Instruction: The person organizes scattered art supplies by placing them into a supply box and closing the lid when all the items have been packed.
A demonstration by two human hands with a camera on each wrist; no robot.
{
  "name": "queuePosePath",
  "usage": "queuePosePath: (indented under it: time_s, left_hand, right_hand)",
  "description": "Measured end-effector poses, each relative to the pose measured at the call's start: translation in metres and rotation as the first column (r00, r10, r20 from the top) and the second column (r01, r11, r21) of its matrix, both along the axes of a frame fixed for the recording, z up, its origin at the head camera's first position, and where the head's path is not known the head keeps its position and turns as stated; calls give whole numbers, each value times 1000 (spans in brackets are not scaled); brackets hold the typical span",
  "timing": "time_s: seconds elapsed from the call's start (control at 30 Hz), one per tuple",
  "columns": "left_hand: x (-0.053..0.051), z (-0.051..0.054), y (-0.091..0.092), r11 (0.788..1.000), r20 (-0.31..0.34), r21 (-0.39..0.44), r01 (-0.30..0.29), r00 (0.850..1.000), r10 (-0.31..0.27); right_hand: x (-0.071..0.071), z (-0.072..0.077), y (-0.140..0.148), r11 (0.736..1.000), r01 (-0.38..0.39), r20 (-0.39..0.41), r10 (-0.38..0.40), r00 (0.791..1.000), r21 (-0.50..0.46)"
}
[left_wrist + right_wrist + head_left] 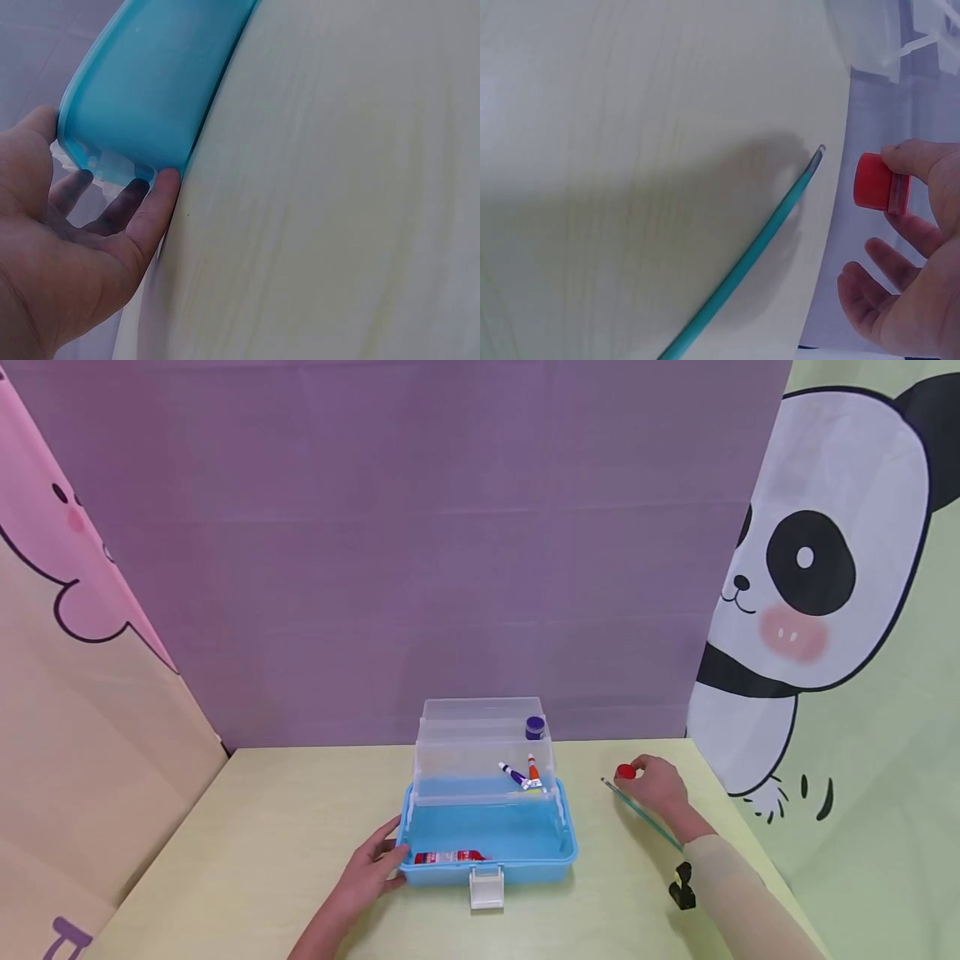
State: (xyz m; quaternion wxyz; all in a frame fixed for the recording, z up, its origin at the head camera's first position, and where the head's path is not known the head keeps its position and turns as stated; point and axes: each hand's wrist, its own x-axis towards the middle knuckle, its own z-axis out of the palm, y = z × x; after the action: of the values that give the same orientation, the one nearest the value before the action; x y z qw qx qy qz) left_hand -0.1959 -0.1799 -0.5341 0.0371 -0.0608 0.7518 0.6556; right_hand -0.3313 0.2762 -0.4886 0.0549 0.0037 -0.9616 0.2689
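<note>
My left hand (369, 868) grips the left end of an opened light-blue plastic box (517, 872). In the left wrist view, its thumb lies at the rim and its fingertips touch the box's end wall (150, 97). A red tube (450, 857) lies inside the box along the front. My right hand (660, 789) pinches a small red paint jar (871, 182) between thumb and index finger, held off the table to the right of the box. A thin green stick with a metallic tip (742, 262), perhaps a paintbrush, lies on the table below that hand.
The clear lid (457, 760) stands raised behind the box. Seen at it are a purple jar (535, 728), a purple-capped tube (513, 774) and an orange tube (533, 768). A black object (682, 887) is beside the right sleeve. A purple backdrop (450, 568) borders the table's far edge.
</note>
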Motion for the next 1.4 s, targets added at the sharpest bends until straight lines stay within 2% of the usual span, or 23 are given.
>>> queuePosePath:
  time_s: [0.27,0.6,0.77,1.13,1.4]
  left_hand:
    - [-1,-2,-1,1000,13,-5,2,1000,-2]
    - [-1,-1,1,1000,-4,20,-2,1000,2]
    - [-2,-1,1,1000,1,11,4,1000,-4]
    - [-2,-3,0,1000,16,1,-1,1000,1]
    - [-3,-2,0,1000,18,-8,0,1000,1]
  right_hand:
    - [1,15,-20,1000,-27,-47,27,999,-6]
    - [5,45,-55,998,-53,-76,52,996,-21]
    - [10,53,-66,996,-85,-126,84,988,-5]
    - [23,73,-95,993,-113,-167,114,979,13]
    - [25,88,-112,984,-164,-214,174,961,63]
